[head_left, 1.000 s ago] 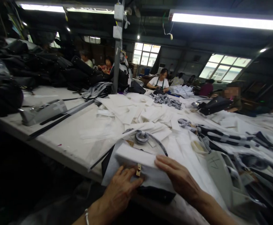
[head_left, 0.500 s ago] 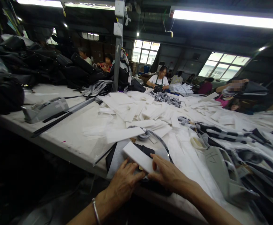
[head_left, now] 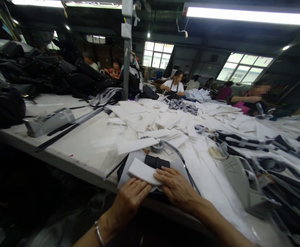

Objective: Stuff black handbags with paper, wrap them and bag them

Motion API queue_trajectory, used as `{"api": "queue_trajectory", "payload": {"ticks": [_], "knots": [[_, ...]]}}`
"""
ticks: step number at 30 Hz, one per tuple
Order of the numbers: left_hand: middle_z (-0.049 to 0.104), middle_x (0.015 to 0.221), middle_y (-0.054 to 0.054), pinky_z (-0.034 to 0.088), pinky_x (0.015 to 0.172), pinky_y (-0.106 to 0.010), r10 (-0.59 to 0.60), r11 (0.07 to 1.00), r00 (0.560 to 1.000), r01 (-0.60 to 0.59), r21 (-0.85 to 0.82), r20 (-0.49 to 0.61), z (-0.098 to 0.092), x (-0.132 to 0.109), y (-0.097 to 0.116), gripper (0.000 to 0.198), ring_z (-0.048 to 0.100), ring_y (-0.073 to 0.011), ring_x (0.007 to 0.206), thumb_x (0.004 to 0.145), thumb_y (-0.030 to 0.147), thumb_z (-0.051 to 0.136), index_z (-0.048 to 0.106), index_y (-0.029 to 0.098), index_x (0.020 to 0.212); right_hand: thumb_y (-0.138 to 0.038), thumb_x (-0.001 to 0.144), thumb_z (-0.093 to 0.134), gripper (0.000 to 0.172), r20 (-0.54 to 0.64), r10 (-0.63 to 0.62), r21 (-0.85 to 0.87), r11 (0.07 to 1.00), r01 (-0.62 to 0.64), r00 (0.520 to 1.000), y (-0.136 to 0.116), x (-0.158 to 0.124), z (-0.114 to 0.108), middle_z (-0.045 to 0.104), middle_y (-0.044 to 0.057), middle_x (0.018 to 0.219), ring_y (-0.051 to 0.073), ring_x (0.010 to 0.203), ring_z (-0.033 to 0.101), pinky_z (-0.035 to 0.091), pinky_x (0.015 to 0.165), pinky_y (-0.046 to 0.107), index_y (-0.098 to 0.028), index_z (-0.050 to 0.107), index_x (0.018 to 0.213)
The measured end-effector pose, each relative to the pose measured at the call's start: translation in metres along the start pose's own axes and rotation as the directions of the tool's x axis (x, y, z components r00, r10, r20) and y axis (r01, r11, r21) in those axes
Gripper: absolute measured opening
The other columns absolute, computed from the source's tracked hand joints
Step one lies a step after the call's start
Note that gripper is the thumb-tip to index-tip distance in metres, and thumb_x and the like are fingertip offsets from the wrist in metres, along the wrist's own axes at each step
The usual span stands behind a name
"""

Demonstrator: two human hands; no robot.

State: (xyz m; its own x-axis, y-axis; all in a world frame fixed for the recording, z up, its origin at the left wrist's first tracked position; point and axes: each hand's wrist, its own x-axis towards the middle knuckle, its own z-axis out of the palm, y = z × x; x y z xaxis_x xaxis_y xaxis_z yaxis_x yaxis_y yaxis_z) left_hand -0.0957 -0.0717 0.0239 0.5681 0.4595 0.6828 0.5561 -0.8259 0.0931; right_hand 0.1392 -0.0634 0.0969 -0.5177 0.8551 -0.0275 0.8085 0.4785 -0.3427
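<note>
A white foam strip (head_left: 142, 171) lies over a black item (head_left: 156, 162) on grey-white sheeting at the table's near edge. My left hand (head_left: 132, 195) has its fingertips on the strip's lower edge, the thumb out of sight beneath or behind it; the fingers look closed on it. My right hand (head_left: 174, 185) lies with fingers stretched over the strip's right end, pressing on it. A coiled grey strap (head_left: 157, 145) rests just beyond the black item, its tail running down to the right of my right hand.
White foam pieces (head_left: 152, 116) are heaped mid-table. A grey tape dispenser (head_left: 245, 185) stands right, another dispenser (head_left: 49, 120) left, near black strips (head_left: 58, 135). Black bags (head_left: 49, 73) pile up at the back left beside a post (head_left: 126, 65). Several people work beyond the table.
The foam strip has shifted slightly left and lies flatter, showing more of the black item. My right hand's fingers have spread flat over it. The person at the far right has lowered a dark item.
</note>
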Motion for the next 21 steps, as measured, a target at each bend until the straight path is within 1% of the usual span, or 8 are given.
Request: {"api": "queue_trajectory", "payload": {"ticks": [3, 5, 7, 10, 12, 14, 17, 21], "knots": [[0.072, 0.103, -0.007, 0.054, 0.092, -0.034, -0.016, 1.0, 0.999, 0.016, 0.016, -0.037, -0.01, -0.004, -0.006, 0.03, 0.066, -0.0186, 0.098, 0.099, 0.011, 0.041, 0.066, 0.019, 0.114, -0.007, 0.077, 0.048, 0.063, 0.047, -0.029, -0.053, 0.998, 0.032, 0.998, -0.003, 0.0, -0.008, 0.056, 0.002, 0.143, 0.03, 0.138, 0.042, 0.025, 0.117, 0.053, -0.027, 0.059, 0.136], [0.071, 0.096, -0.006, 0.055, 0.086, -0.033, -0.047, 0.999, 0.999, 0.047, -0.009, -0.028, -0.015, -0.003, -0.011, 0.024, 0.065, -0.0187, 0.093, 0.099, 0.015, 0.045, 0.068, 0.019, 0.107, -0.005, 0.077, 0.045, 0.063, 0.067, -0.052, -0.053, 0.997, 0.055, 0.996, -0.006, 0.001, -0.01, 0.057, 0.004, 0.142, 0.028, 0.135, 0.046, 0.028, 0.116, 0.051, -0.024, 0.06, 0.134], [0.07, 0.091, -0.005, 0.054, 0.085, -0.033, -0.08, 0.996, 0.997, 0.081, -0.045, 0.024, -0.02, 0.0, -0.018, 0.019, 0.065, -0.0183, 0.089, 0.099, 0.022, 0.05, 0.069, 0.021, 0.103, -0.005, 0.079, 0.044, 0.057, 0.06, -0.063, -0.042, 0.997, 0.066, 0.996, -0.013, 0.001, -0.005, 0.058, 0.009, 0.141, 0.027, 0.131, 0.052, 0.031, 0.114, 0.048, -0.02, 0.061, 0.132], [0.07, 0.086, 0.0, 0.051, 0.095, -0.035, -0.092, 0.993, 0.991, 0.099, -0.069, 0.101, -0.028, 0.005, -0.03, 0.019, 0.065, -0.0154, 0.083, 0.1, 0.026, 0.05, 0.069, 0.024, 0.097, -0.016, 0.086, 0.05, 0.044, -0.014, -0.019, -0.06, 0.998, 0.019, 1.0, -0.024, -0.002, 0.012, 0.055, 0.015, 0.143, 0.029, 0.131, 0.051, 0.03, 0.115, 0.048, -0.014, 0.06, 0.129], [0.07, 0.086, 0.001, 0.048, 0.1, -0.036, -0.078, 0.996, 0.992, 0.082, -0.033, 0.103, -0.033, 0.007, -0.039, 0.021, 0.066, -0.0142, 0.083, 0.1, 0.023, 0.049, 0.068, 0.023, 0.094, -0.026, 0.087, 0.059, 0.045, -0.071, 0.024, -0.084, 0.996, -0.03, 0.997, -0.028, -0.005, 0.022, 0.051, 0.018, 0.145, 0.033, 0.135, 0.046, 0.027, 0.116, 0.051, -0.012, 0.058, 0.13], [0.071, 0.09, 0.0, 0.048, 0.099, -0.036, -0.044, 0.998, 0.998, 0.042, 0.044, 0.054, -0.038, 0.01, -0.044, 0.02, 0.066, -0.0157, 0.088, 0.1, 0.021, 0.049, 0.068, 0.022, 0.094, -0.03, 0.084, 0.066, 0.051, -0.099, 0.037, -0.079, 0.996, -0.045, 0.994, -0.028, -0.009, 0.024, 0.05, 0.018, 0.146, 0.034, 0.134, 0.045, 0.03, 0.115, 0.051, -0.011, 0.057, 0.131], [0.071, 0.093, -0.002, 0.047, 0.097, -0.035, 0.055, 0.993, 0.998, -0.056, 0.108, 0.01, -0.045, 0.013, -0.048, 0.021, 0.065, -0.0181, 0.097, 0.099, 0.017, 0.047, 0.067, 0.02, 0.096, -0.024, 0.081, 0.068, 0.055, -0.087, 0.019, -0.028, 0.999, -0.022, 0.996, -0.022, -0.014, 0.015, 0.055, 0.016, 0.141, 0.03, 0.127, 0.052, 0.038, 0.11, 0.045, -0.012, 0.053, 0.133], [0.072, 0.096, -0.003, 0.046, 0.099, -0.032, 0.122, 0.989, 0.991, -0.126, 0.073, 0.057, -0.043, 0.011, -0.054, 0.028, 0.065, -0.0166, 0.1, 0.101, 0.014, 0.039, 0.066, 0.02, 0.096, -0.015, 0.082, 0.062, 0.063, -0.059, -0.027, -0.053, 0.998, 0.024, 0.998, -0.013, -0.014, 0.012, 0.055, 0.014, 0.141, 0.027, 0.126, 0.052, 0.04, 0.108, 0.042, -0.014, 0.044, 0.143]]}}
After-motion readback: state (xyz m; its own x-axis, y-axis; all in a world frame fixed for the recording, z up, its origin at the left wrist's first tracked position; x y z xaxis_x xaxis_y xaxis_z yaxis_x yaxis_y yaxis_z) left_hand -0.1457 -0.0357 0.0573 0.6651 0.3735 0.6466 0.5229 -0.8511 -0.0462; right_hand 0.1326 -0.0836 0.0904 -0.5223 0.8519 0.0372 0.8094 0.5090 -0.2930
